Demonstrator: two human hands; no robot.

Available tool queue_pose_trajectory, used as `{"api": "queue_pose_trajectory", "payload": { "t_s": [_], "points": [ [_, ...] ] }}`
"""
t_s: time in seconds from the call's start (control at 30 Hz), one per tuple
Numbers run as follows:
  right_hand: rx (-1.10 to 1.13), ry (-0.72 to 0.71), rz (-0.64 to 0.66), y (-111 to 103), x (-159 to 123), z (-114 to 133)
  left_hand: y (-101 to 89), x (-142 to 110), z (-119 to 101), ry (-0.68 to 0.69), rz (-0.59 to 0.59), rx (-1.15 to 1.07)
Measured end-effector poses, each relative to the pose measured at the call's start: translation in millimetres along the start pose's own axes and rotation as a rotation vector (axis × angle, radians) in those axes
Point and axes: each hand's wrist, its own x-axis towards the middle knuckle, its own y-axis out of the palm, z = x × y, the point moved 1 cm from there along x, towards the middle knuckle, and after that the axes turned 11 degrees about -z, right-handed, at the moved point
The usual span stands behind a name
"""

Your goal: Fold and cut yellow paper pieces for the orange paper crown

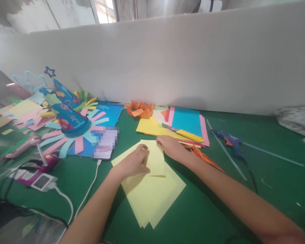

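A folded pale yellow paper (157,162) lies on a stack of larger pale yellow sheets (152,193) in front of me. My left hand (134,161) rests over the folded paper's left side, thumb apart from the curved fingers. At the top right corner of that same paper, my right hand (167,145) has its fingers closed on the edge. Just beyond the right hand is a yellow utility knife (190,136), its blade out, on colored paper sheets (186,122). Orange folded paper pieces (204,157) lie partly behind my right forearm.
Blue cone hats (72,118) with paper strips stand at left, near a phone (106,144) on a white cable. A pink glue gun (25,145) and power strip (38,174) lie left. An orange paper ring (139,109) sits behind; a blue glue gun (231,142) lies right.
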Motion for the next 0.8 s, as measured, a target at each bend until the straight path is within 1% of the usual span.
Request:
{"api": "queue_pose_trajectory", "payload": {
  "t_s": [0.07,0.13,0.33,0.43,0.53,0.67,0.73,0.8],
  "points": [
    [-0.009,-0.006,0.005,-1.1,3.9,0.1,0.5,0.2,-0.6,0.012,-0.014,0.010],
    [0.000,-0.012,0.027,-4.9,1.0,0.6,1.6,0.8,-0.7,0.020,-0.022,0.018],
    [0.057,-0.025,0.125,-17.1,-28.5,7.2,6.0,3.0,0.0,-0.017,-0.027,0.021],
    [0.073,-0.026,0.154,-20.6,-42.1,15.5,6.5,3.5,-2.5,-0.016,-0.022,0.048],
    [0.099,0.004,0.205,-24.3,-51.2,26.5,5.6,3.7,-6.1,-0.035,-0.002,0.077],
    [0.138,0.027,0.283,-28.0,-56.6,35.8,4.5,3.8,-9.0,-0.035,0.004,0.078],
    [0.168,0.012,0.324,-28.4,-55.6,33.7,4.4,4.0,-9.4,-0.035,0.000,0.067],
    [0.192,0.017,0.313,-28.0,-51.3,26.5,4.4,4.1,-9.7,-0.042,-0.004,0.059]
  ]
}}
